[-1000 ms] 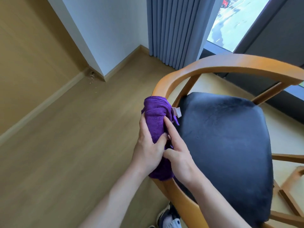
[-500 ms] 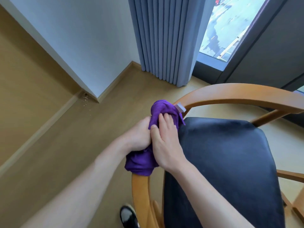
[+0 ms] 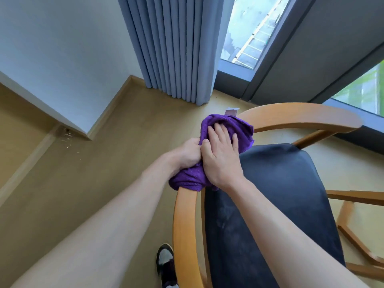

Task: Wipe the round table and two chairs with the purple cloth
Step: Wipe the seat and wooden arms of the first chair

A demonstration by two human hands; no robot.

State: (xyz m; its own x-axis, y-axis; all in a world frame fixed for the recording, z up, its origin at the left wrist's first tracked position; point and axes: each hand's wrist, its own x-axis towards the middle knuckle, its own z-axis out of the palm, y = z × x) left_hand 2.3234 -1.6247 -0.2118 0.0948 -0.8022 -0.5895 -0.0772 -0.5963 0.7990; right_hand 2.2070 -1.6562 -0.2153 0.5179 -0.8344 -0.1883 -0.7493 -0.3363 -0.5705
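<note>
The purple cloth (image 3: 226,127) is bunched over the curved wooden back rail of a chair (image 3: 295,116) with a dark seat cushion (image 3: 276,200). My left hand (image 3: 188,153) grips the cloth from the rail's outer side, fingers hidden under the fabric. My right hand (image 3: 221,156) lies on top of the cloth, fingers laid over it and pressing it onto the rail. A white tag sticks out at the cloth's far end. The round table is out of view.
A grey-blue curtain (image 3: 170,48) hangs by the window (image 3: 247,32) behind the chair. A white wall corner (image 3: 83,129) juts onto the wooden floor at left. My shoe (image 3: 165,262) stands beside the chair rail. Wooden legs of another piece of furniture (image 3: 357,242) show at right.
Both hands have slid the cloth along the curved rail toward the chair's back, and my right hand has flattened on top of it. The view has tilted upward.
</note>
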